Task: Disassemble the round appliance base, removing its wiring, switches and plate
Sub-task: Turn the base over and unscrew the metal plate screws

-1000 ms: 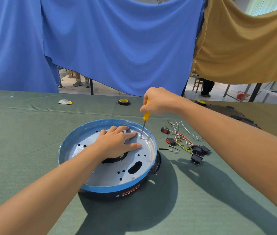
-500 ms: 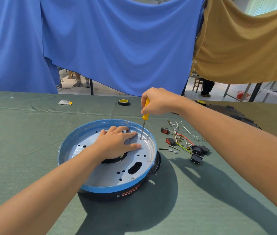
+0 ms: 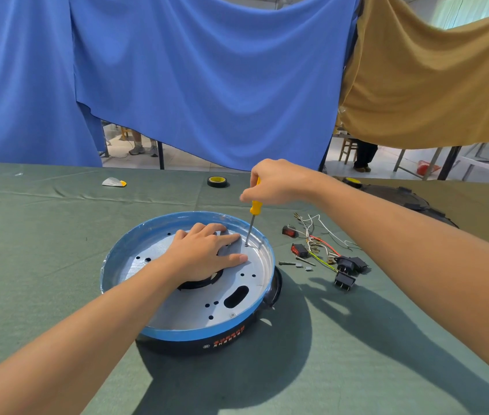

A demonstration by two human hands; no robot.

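The round appliance base (image 3: 207, 339) is black with a blue rim and stands on the green cloth at the centre. Inside it lies a silver metal plate (image 3: 195, 307) with several holes. My left hand (image 3: 204, 256) presses flat on the plate with straight fingers. My right hand (image 3: 273, 182) grips the yellow handle of a screwdriver (image 3: 252, 223), which stands nearly upright with its tip on the plate's far right edge. A bundle of wiring (image 3: 318, 241) with red and black switches (image 3: 345, 266) lies on the cloth to the right of the base.
A roll of black and yellow tape (image 3: 217, 181) and a small white and yellow object (image 3: 113, 183) lie at the back of the table. A dark round part (image 3: 411, 199) sits at the far right. Blue and tan cloths hang behind the table.
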